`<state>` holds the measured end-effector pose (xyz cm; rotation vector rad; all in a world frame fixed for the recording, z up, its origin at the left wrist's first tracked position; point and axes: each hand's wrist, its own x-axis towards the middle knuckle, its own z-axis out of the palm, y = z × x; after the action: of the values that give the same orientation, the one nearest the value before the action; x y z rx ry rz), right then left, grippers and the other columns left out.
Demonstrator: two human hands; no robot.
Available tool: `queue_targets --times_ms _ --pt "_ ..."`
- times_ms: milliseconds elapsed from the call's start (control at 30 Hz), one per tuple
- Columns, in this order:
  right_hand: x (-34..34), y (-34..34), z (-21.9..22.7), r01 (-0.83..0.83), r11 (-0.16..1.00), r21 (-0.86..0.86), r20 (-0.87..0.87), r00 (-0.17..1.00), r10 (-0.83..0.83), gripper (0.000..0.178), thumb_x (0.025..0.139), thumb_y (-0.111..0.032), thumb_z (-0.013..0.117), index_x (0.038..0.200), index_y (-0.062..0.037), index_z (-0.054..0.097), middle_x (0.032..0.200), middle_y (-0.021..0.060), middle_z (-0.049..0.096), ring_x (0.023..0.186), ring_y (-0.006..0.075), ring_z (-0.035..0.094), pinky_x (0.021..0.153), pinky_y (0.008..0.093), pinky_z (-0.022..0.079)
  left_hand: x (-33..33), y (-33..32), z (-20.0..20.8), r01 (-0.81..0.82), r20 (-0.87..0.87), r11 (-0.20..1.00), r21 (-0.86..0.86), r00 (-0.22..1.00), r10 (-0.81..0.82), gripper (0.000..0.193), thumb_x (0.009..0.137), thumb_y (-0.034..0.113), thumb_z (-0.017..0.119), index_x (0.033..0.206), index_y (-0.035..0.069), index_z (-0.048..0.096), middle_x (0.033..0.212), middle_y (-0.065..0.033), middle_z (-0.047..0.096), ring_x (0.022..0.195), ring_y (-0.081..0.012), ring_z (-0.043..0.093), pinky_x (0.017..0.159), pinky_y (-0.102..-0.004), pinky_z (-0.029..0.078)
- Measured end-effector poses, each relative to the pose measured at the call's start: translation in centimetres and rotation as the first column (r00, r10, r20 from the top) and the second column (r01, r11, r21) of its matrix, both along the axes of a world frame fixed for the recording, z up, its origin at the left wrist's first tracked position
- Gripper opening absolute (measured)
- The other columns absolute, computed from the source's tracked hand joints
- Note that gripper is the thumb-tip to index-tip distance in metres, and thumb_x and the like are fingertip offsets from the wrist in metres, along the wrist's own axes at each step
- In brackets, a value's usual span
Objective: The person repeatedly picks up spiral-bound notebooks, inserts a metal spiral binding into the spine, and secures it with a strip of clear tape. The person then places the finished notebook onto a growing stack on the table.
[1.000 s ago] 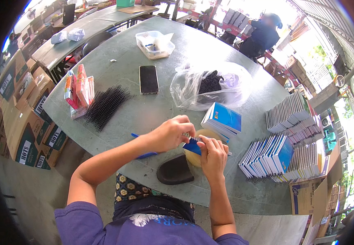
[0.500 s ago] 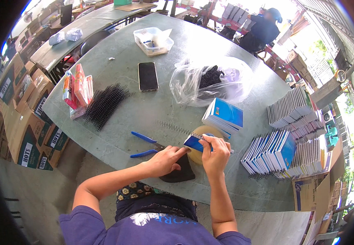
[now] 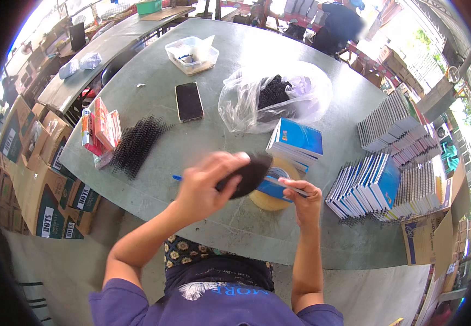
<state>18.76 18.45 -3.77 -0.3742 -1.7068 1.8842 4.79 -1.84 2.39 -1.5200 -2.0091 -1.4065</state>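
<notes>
My left hand (image 3: 205,182), smeared a little by motion, grips a black flat pad (image 3: 253,175) that is lifted above the table. My right hand (image 3: 305,202) pinches a small blue-covered notebook (image 3: 277,189) by its right end, and the pad's edge is close to or against it. Under the notebook lies a round pale yellow thing (image 3: 268,203), apparently a large tape roll. A blue handle tip of the pliers (image 3: 177,177) shows beside my left hand, which hides the rest. Behind the roll stands a stack of blue notebooks (image 3: 299,138).
Black wire coils (image 3: 137,145) lie by red packets (image 3: 100,127) at the left. Farther back are a phone (image 3: 189,102), a plastic tub (image 3: 192,57) and a clear bag (image 3: 235,103). Bound notebooks (image 3: 363,182) crowd the right. A person (image 3: 336,27) sits beyond the table.
My left hand has left the notebook, picked the black pad up off the table and raised it to the notebook. My right hand has shifted slightly right, still holding the notebook.
</notes>
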Motion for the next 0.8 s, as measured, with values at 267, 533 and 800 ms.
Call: queue_targets --times_ms 267,533,800 --pt "0.3 -0.6 -1.4 0.220 0.960 0.173 -0.027 0.975 -0.219 0.021 0.072 -0.005 0.077 0.089 0.0004 0.066 0.083 0.0101 0.069 0.079 0.0135 0.064 0.066 0.0216 0.050 1.1 0.3 -1.2 -0.052 0.074 0.998 -0.038 0.996 0.055 0.031 0.071 0.001 0.070 0.100 0.004 0.059 0.090 -0.0116 0.064 0.080 -0.0276 0.064 0.070 -0.0354 0.052" --pt "-0.6 -1.3 -1.0 0.238 0.968 0.085 -0.082 0.969 -0.231 0.043 0.071 -0.004 0.078 0.109 -0.0018 0.057 0.085 0.0103 0.069 0.084 0.0179 0.067 0.073 0.0267 0.050 0.2 0.9 -1.9 0.031 0.070 0.999 -0.026 0.997 -0.029 0.035 0.076 0.000 0.068 0.110 0.006 0.062 0.096 -0.0125 0.065 0.087 -0.0266 0.064 0.078 -0.0344 0.052" --pt "-0.3 -1.4 -1.6 0.209 0.971 0.114 -0.025 0.978 -0.208 0.012 0.073 -0.003 0.076 0.081 -0.0008 0.067 0.084 0.0114 0.070 0.080 0.0139 0.064 0.074 0.0253 0.050 0.7 0.9 -3.3 0.134 0.046 0.982 -0.135 0.991 -0.129 0.041 0.073 -0.003 0.068 0.111 0.014 0.065 0.094 -0.0116 0.065 0.083 -0.0271 0.063 0.074 -0.0342 0.053"
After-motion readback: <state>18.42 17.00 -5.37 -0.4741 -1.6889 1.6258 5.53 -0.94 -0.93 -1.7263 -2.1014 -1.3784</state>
